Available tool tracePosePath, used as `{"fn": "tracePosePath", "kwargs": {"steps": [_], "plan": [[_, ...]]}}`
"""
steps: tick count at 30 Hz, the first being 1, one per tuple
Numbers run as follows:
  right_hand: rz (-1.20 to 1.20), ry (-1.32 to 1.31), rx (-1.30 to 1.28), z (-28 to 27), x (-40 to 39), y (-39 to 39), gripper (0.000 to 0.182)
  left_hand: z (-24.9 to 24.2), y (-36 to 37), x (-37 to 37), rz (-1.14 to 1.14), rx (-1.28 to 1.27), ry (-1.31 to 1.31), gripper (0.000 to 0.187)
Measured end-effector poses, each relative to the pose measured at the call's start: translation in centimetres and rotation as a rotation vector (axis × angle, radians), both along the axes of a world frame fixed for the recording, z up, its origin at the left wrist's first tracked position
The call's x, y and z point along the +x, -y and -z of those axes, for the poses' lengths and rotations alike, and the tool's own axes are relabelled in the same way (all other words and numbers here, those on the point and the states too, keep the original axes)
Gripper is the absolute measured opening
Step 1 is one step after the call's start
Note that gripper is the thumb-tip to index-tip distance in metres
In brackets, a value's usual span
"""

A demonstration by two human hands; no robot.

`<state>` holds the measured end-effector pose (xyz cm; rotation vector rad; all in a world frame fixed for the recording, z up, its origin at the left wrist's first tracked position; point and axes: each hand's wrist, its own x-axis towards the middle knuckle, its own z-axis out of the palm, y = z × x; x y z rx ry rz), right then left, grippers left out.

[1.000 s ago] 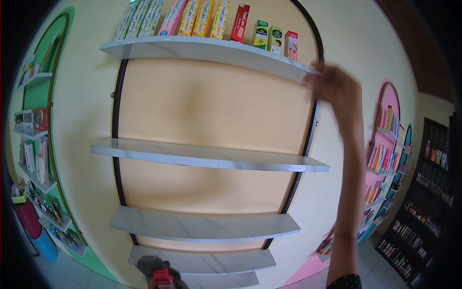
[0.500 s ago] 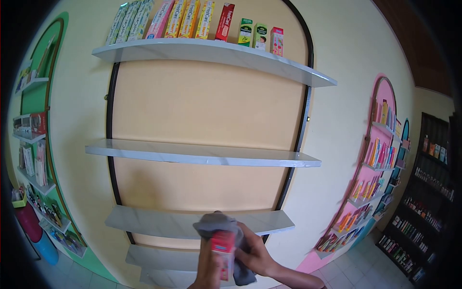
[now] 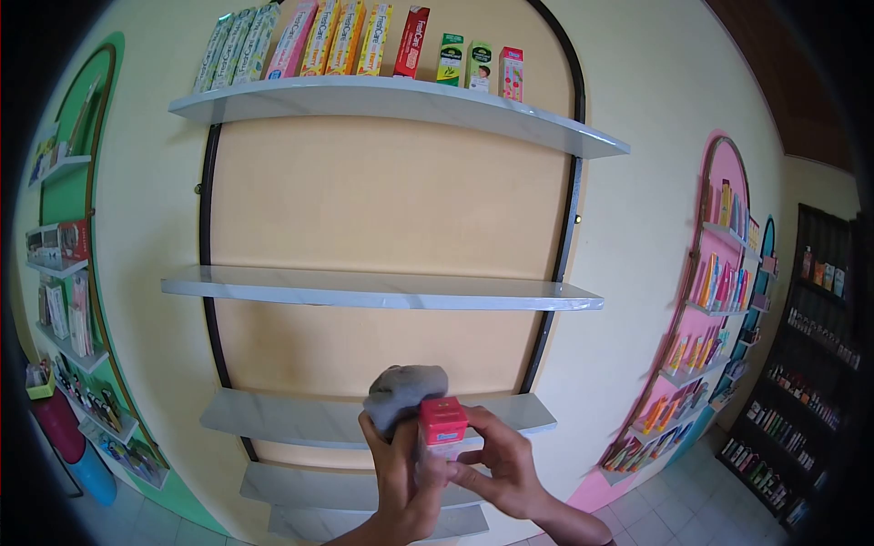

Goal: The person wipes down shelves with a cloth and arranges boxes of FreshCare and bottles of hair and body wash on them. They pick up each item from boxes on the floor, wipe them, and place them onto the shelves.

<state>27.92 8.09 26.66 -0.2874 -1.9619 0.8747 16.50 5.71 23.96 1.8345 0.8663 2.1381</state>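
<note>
My left hand [image 3: 401, 482] is closed around a bunched grey cloth [image 3: 405, 393], which sticks up above its fingers; its thumb lies against the near side of a small pink-and-white box [image 3: 443, 423]. My right hand [image 3: 503, 469] grips that box from the right, fingers and thumb bent around its side. The box stands roughly upright, its red-pink top tilted toward me. Both hands are in front of the lower marbled shelf [image 3: 282, 419], apart from it. Part of the box's lower end is hidden by my fingers.
The top shelf [image 3: 364, 94] bears a row of upright boxes, among them FreshCare boxes [image 3: 344, 38] and a similar pink box [image 3: 512, 75] at the right end. A middle shelf [image 3: 391, 289] spans the frame. Stocked pink shelving [image 3: 706, 273] and a dark rack [image 3: 792, 382] stand right, green shelving [image 3: 82, 318] left.
The grey cloth has passed from my right hand to my left. My right hand has taken hold of the pink box, which has moved up and slightly right.
</note>
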Motion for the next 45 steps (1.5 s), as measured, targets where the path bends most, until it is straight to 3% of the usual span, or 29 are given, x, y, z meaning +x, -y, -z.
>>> {"fn": "tracePosePath", "kwargs": {"steps": [1,5,8,12,15,18,20,25,26,29,32,34,35,37,43,45], "plan": [[-0.003,-0.001,-0.001,0.2,-0.1,-0.2,0.049,-0.2,0.0,-0.3,-0.212,0.087,-0.138,0.064],[-0.148,-0.189,-0.118,0.3,-0.3,-0.5,0.048,-0.2,-0.3,-1.3,-0.296,0.127,-0.197,0.066],[0.080,-0.517,-0.049,-2.2,1.3,-1.3,0.047,0.3,0.5,-2.1,-0.395,0.131,-0.021,0.072],[0.402,-0.776,0.499,-14.9,5.2,-4.9,0.040,5.3,2.3,-4.7,-0.613,0.070,0.208,0.062],[0.412,-0.557,0.468,-25.7,8.5,-10.4,0.041,9.5,2.4,-8.7,-0.552,0.129,0.301,0.052],[0.426,-0.259,0.202,-32.4,9.5,-16.2,0.036,10.2,3.1,-10.7,-0.543,0.298,0.095,0.041],[0.505,-0.140,0.140,-33.9,8.4,-17.4,0.035,8.5,5.4,-9.5,-0.385,0.116,0.437,0.038],[0.741,0.264,0.043,-35.8,5.2,-16.9,0.035,9.6,7.1,-12.1,-0.568,0.120,0.463,0.036],[0.688,0.308,0.008,-36.4,4.7,-17.5,0.033,8.7,7.9,-11.7,-0.620,0.036,0.507,0.036],[0.538,0.325,-0.077,-37.0,3.4,-19.5,0.033,9.8,8.4,-12.2,-0.628,-0.092,0.617,0.033],[0.564,0.373,-0.025,-37.3,3.0,-21.1,0.029,11.0,8.4,-13.3,-0.659,-0.114,0.643,0.031],[0.566,0.376,-0.040,-37.4,2.4,-22.0,0.026,12.1,8.0,-14.5,-0.849,0.001,0.389,0.029],[0.563,0.380,-0.039,-37.5,2.3,-22.0,0.026,12.8,7.8,-15.1,-0.853,-0.002,0.392,0.029],[0.493,0.424,-0.054,-37.5,2.4,-22.0,0.027,13.7,7.7,-15.9,-0.980,-0.101,0.416,0.047],[0.577,0.374,0.022,-36.7,1.9,-21.3,0.026,15.0,7.5,-16.6,-0.880,-0.097,0.457,0.044],[0.566,0.323,0.026,-36.3,1.8,-21.1,0.025,11.7,8.1,-14.7,-0.872,-0.095,0.448,0.036]]}}
